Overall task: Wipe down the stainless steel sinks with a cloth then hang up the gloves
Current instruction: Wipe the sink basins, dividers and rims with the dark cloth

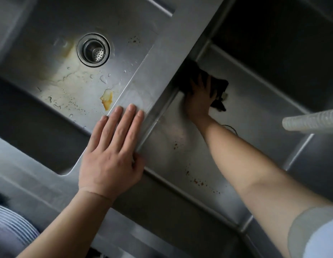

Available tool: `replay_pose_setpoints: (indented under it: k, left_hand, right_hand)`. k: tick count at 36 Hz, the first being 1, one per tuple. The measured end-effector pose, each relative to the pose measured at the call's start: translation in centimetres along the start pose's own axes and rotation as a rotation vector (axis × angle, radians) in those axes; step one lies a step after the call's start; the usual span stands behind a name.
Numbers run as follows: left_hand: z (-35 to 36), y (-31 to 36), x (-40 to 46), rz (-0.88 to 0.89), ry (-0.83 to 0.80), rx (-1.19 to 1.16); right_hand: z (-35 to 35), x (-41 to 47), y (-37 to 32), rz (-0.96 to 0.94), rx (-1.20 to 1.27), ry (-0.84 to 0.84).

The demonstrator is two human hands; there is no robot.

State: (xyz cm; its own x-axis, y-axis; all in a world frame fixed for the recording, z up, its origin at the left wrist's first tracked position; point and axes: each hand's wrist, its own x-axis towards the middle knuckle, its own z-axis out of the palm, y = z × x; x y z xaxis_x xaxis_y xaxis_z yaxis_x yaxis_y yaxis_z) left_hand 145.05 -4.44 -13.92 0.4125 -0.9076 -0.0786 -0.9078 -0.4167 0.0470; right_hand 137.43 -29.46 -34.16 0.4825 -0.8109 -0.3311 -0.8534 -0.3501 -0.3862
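Two stainless steel sinks lie side by side. The left sink (pixel 50 75) has a round drain strainer (pixel 93 50), water drops and an orange-brown stain (pixel 107 101). My left hand (pixel 113 153) lies flat, fingers spread, on the steel divider (pixel 162 58) between the basins and holds nothing. Down in the right sink (pixel 245 108), my right hand (pixel 199 97) presses a dark cloth (pixel 220 86) against the basin floor, close to the divider wall. Rust-coloured specks (pixel 198 181) dot the right basin's floor near me. No gloves are in view.
A ribbed translucent hose end (pixel 310 121) juts in from the right edge above the right sink. The sink's front rim (pixel 41 192) runs along the bottom left, with striped fabric (pixel 11 226) below it. The far part of the right sink is dark.
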Motion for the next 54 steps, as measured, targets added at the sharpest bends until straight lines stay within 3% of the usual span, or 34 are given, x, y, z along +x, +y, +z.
replay_pose_setpoints:
  k: [4, 7, 9, 13, 15, 17, 20, 23, 26, 30, 35, 41, 49, 52, 54]
  left_hand:
    - [0.2, -0.1, -0.1, 0.007, 0.006, 0.007]
    - [0.4, -0.1, -0.2, -0.003, 0.016, 0.001]
    - [0.5, 0.0, -0.2, -0.020, 0.032, -0.011]
    - [0.6, 0.0, -0.2, -0.020, 0.047, -0.023]
    - [0.6, 0.0, -0.2, -0.017, 0.047, -0.029]
    - [0.5, 0.0, -0.2, -0.016, 0.038, -0.027]
    - [0.3, 0.0, -0.2, -0.015, 0.027, -0.023]
    - [0.2, 0.0, -0.2, -0.011, 0.027, -0.035]
    - [0.3, -0.1, -0.2, -0.004, 0.029, -0.033]
    - [0.6, -0.1, -0.4, 0.001, 0.021, -0.032]
    - [0.5, -0.1, -0.4, -0.006, 0.024, -0.048]
    - [0.5, 0.0, -0.5, 0.006, 0.023, -0.050]
    - [-0.2, 3.3, -0.9, -0.092, -0.037, -0.073]
    - [0.5, 7.9, -1.9, 0.126, -0.091, -0.201]
    - [1.8, 10.9, -2.1, 0.296, -0.245, -0.237]
  right_hand:
    - [4.0, -11.9, 0.6, -0.301, -0.030, -0.163]
    - [6.4, -20.3, 2.5, -0.632, -0.068, -0.455]
    - [6.8, -22.5, 3.9, -0.663, -0.055, -0.596]
    - [4.8, -18.9, 4.3, -0.725, -0.116, -0.700]
    - [2.9, -15.7, 4.3, -0.687, -0.140, -0.697]
    - [1.1, -12.3, 4.1, -0.611, -0.196, -0.523]
    - [-0.8, -7.7, 3.1, -0.317, -0.073, -0.297]
    - [-0.3, -6.0, 1.0, -0.095, -0.031, -0.250]
    - [1.8, -8.9, -1.3, -0.027, -0.018, -0.210]
    - [4.5, -15.1, -2.7, -0.189, -0.122, -0.328]
    - [5.6, -21.0, -2.3, -0.539, -0.243, -0.648]
    - [3.3, -20.5, 0.8, -0.626, -0.337, -0.756]
    - [-3.3, -26.7, 16.8, -0.326, -0.245, -0.823]
    - [-5.2, -30.1, 22.1, -0.074, -0.066, -0.706]
    - [-5.9, -31.7, 23.9, 0.090, 0.065, -0.632]
